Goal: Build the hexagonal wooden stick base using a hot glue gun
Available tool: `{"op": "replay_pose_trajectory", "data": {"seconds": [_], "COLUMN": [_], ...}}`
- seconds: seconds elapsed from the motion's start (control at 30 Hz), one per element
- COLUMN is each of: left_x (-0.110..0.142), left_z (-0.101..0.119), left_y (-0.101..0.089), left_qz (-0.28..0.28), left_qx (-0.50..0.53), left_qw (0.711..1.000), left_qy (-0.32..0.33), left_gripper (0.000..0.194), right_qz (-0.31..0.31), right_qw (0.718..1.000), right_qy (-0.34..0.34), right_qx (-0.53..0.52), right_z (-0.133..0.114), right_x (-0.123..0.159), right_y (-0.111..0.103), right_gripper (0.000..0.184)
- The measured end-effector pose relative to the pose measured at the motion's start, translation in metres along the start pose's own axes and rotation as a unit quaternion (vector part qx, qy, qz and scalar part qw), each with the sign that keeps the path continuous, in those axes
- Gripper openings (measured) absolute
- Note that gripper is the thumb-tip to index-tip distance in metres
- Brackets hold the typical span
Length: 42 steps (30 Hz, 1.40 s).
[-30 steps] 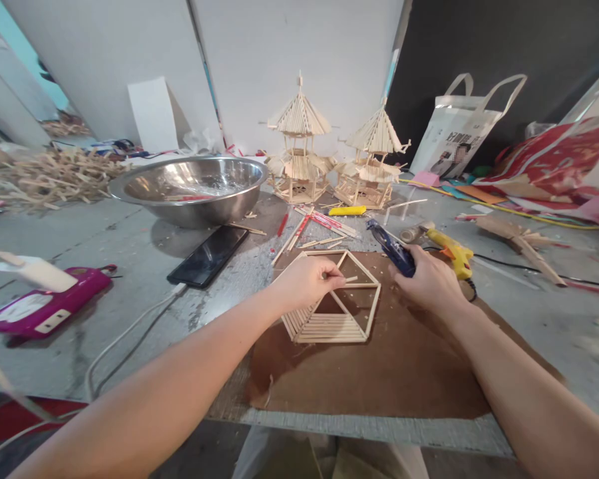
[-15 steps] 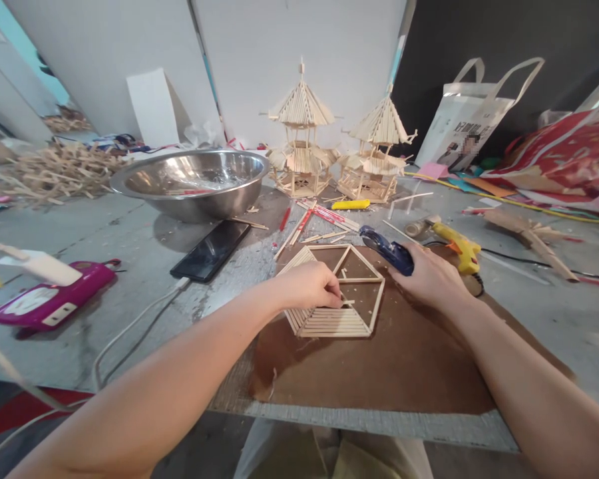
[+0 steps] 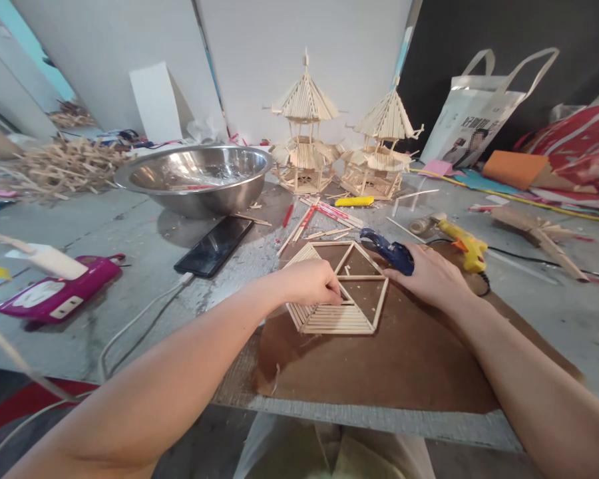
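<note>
A flat hexagonal frame of thin wooden sticks (image 3: 352, 313) lies on a brown board (image 3: 389, 362). My left hand (image 3: 312, 281) rests on the frame's left part, fingers pinched together at a short stick near the frame's middle. My right hand (image 3: 432, 276) sits just right of the frame and grips blue-handled cutters (image 3: 390, 251), which point up and left over the frame's top right corner.
Two stick pagoda models (image 3: 304, 130) (image 3: 383, 143) stand at the back. A steel bowl (image 3: 194, 178), a black phone (image 3: 214, 246), a yellow glue gun (image 3: 462, 243), loose red and wooden sticks (image 3: 319, 223), a pink tool (image 3: 54, 296) and a white bag (image 3: 484, 110) lie around.
My left hand has carried a short stick down from the frame's upper middle toward its centre. My right hand with the cutters stays beside the frame. The view has tilted slightly.
</note>
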<state>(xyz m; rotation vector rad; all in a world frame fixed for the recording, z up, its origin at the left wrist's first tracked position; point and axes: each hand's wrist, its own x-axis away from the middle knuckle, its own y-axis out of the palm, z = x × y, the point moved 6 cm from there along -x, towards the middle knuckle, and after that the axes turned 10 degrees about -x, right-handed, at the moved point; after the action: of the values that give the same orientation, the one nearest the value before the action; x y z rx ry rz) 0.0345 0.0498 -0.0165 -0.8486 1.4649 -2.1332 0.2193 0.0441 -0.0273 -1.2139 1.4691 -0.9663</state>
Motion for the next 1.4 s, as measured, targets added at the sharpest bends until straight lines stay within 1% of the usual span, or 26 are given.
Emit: {"op": "replay_pose_trajectory", "data": {"seconds": [0.17,0.37,0.5,0.7,0.83,0.87,0.93,1.07,1.13,1.2,1.3,1.4], "left_x": [-0.001,-0.002,-0.003,-0.003,-0.002,-0.002,-0.002,-0.001,0.0,0.001,0.002,0.003], "left_z": [0.001,0.0,-0.002,-0.005,-0.005,-0.005,-0.005,-0.004,-0.003,-0.002,0.001,0.002], "left_y": [0.003,0.004,0.005,0.008,0.007,0.006,0.0,-0.016,-0.019,-0.019,-0.018,-0.02], "left_qz": [-0.007,-0.01,-0.016,-0.039,-0.039,-0.028,0.016,0.151,0.2,0.218,0.221,0.238], "left_qx": [-0.004,0.004,0.01,0.017,0.045,0.061,0.103,0.178,0.206,0.235,0.272,0.267], "left_qw": [1.0,1.0,1.0,0.998,0.998,0.997,0.994,0.972,0.958,0.947,0.937,0.934], "left_qy": [0.012,0.009,-0.01,-0.035,-0.033,-0.029,-0.019,-0.002,0.0,-0.004,-0.006,0.012], "left_gripper": [0.019,0.019,0.019,0.023,0.022,0.022,0.022,0.022,0.021,0.022,0.021,0.021], "right_qz": [-0.003,-0.008,-0.007,-0.006,0.011,0.021,0.048,0.104,0.127,0.147,0.165,0.162], "right_qw": [1.0,1.0,1.0,1.0,1.0,1.0,0.998,0.99,0.983,0.978,0.973,0.971], "right_qy": [0.002,0.004,0.006,0.008,-0.002,-0.006,-0.02,-0.07,-0.096,-0.117,-0.146,-0.166], "right_qx": [0.001,-0.003,-0.005,-0.003,-0.008,-0.013,-0.027,-0.071,-0.086,-0.088,-0.076,-0.061], "right_z": [0.001,0.0,0.0,0.0,-0.001,-0.002,-0.005,-0.015,-0.021,-0.027,-0.033,-0.036], "right_x": [0.0,0.0,0.0,0.001,0.002,0.002,0.003,0.009,0.014,0.018,0.022,0.022], "right_y": [0.0,0.0,0.0,0.001,-0.001,-0.003,-0.007,-0.018,-0.021,-0.024,-0.026,-0.025], "right_gripper": [0.061,0.063,0.061,0.061,0.059,0.058,0.055,0.045,0.043,0.045,0.046,0.046]}}
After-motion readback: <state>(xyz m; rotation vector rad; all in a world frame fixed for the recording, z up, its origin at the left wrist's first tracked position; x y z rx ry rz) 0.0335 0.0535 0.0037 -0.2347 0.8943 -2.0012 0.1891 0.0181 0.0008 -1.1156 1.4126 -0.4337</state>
